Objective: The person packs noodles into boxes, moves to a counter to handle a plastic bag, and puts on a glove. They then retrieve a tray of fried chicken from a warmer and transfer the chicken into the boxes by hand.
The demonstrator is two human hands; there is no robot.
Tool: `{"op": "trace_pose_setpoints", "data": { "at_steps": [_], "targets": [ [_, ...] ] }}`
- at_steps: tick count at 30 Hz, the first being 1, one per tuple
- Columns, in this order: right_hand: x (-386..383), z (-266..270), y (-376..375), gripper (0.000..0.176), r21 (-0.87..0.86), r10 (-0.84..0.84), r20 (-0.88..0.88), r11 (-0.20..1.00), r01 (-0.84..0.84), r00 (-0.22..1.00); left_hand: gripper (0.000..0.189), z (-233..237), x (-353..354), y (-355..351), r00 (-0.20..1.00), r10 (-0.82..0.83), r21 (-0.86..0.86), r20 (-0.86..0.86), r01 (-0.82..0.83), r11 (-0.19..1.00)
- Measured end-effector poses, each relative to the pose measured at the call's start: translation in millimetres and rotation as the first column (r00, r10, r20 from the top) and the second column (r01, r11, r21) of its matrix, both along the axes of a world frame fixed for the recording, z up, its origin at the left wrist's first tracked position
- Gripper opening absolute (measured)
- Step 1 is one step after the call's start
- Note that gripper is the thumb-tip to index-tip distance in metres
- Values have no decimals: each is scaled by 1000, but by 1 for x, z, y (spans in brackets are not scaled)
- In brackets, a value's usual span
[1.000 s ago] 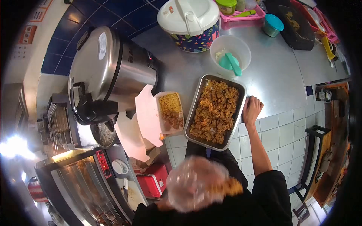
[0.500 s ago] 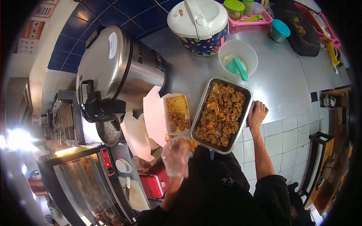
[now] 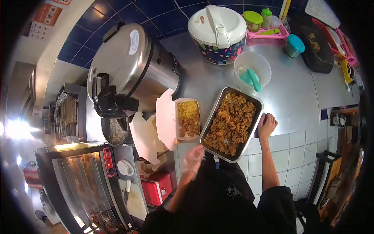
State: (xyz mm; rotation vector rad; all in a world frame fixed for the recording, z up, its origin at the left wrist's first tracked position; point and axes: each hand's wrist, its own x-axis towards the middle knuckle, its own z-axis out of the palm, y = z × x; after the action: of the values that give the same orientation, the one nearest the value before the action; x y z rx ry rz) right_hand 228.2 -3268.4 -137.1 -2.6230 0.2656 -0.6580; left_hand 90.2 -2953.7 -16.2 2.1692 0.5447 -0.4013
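Note:
My left hand [image 3: 193, 159], in a clear plastic glove, is just off the near-left corner of a metal tray [image 3: 258, 117]. Its fingers are slightly blurred and look loosely stretched, with no food visible in them. The tray holds many browned fried pieces, perhaps chicken [image 3: 230, 123]. Left of it stands an open takeaway box [image 3: 165, 119] with yellow noodles [image 3: 188, 109] and browned pieces [image 3: 189, 127]. My bare right hand [image 3: 267, 126] rests on the counter edge beside the tray, fingers curled in and holding nothing visible.
A second open box [image 3: 145, 134] sits left of the first. Behind stand a large steel cooker [image 3: 128, 66], a white-lidded patterned container [image 3: 218, 35] and a clear tub [image 3: 260, 64] with a turquoise scoop [image 3: 254, 80]. A glass-fronted warmer [image 3: 80, 187] stands left, near a red box [image 3: 156, 188].
My left hand has moved right, toward the tray corner, and the brown piece it held no longer shows in it. My right hand stays by the tray. The camera view has shifted slightly.

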Motion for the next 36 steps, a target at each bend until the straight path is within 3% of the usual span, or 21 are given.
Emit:
{"op": "trace_pose_setpoints", "data": {
  "at_steps": [2,3,4,6,8,10,12,13,15,18,19,20,21,22,23,24,25,27,31,33,36],
  "targets": [
    [-11,11,-1,26,563,26,-311,810,162,950,23,-2,-21,-14,997,-75,-180,-10,72,981],
    [-21,17,2,31,723,76,-237,680,124,969,23,1,-26,-20,998,-57,-177,2,57,983],
    [-34,24,8,37,851,114,-157,519,76,981,24,5,-29,-27,981,-196,-80,0,195,977],
    [-60,39,24,38,910,224,-217,399,114,950,25,7,-36,-32,952,-305,23,-6,305,952],
    [-79,55,37,33,836,350,-447,490,246,823,27,5,-45,-31,941,-340,-2,2,340,941],
    [-87,77,57,26,855,392,-434,463,234,811,28,-18,-56,-20,953,-301,30,-19,302,953],
    [-99,36,58,21,914,337,-304,368,172,891,27,-45,-69,4,985,-167,-57,-49,164,985],
    [-100,35,57,19,941,352,-259,300,154,899,28,-97,-94,28,957,-266,96,115,256,962],
    [-99,36,52,16,966,376,-203,225,123,904,30,-117,-127,68,988,-63,36,-141,68,997],
    [-105,62,38,15,955,395,-213,279,104,893,19,-218,-237,146,990,-142,443,10,123,888],
    [-111,69,32,14,956,404,-238,258,140,883,16,-220,-268,167,964,-156,484,-216,244,840],
    [-121,71,29,14,952,390,-232,281,124,891,18,-221,-311,186,920,-362,585,-151,379,717],
    [-133,70,26,14,966,386,-175,247,81,906,19,-257,-353,207,910,-314,514,-270,412,752],
    [-140,64,18,14,976,381,-123,212,43,916,16,-262,-373,209,949,-227,617,-219,315,721],
    [-159,70,1,14,944,431,-209,323,66,878,20,-225,-375,196,970,207,198,-124,-180,964],
    [-178,105,14,13,961,406,-149,273,35,902,26,-172,-370,178,718,689,-216,-98,-691,690],
    [-196,129,21,13,964,417,-123,266,9,901,32,-135,-353,176,662,714,-127,-228,-747,652],
    [-230,170,44,14,969,452,-64,243,-53,890,30,-107,-362,180,814,565,-52,130,-564,824],
    [-274,222,99,15,969,517,-77,240,-58,852,19,51,-310,141,733,474,-157,488,-461,874],
    [-301,219,133,19,971,577,-38,215,-107,816,15,114,-314,138,746,264,21,611,-349,937],
    [-309,225,181,20,990,632,-36,127,-57,774,11,168,-302,123,741,81,26,666,-131,991]
  ]
}}
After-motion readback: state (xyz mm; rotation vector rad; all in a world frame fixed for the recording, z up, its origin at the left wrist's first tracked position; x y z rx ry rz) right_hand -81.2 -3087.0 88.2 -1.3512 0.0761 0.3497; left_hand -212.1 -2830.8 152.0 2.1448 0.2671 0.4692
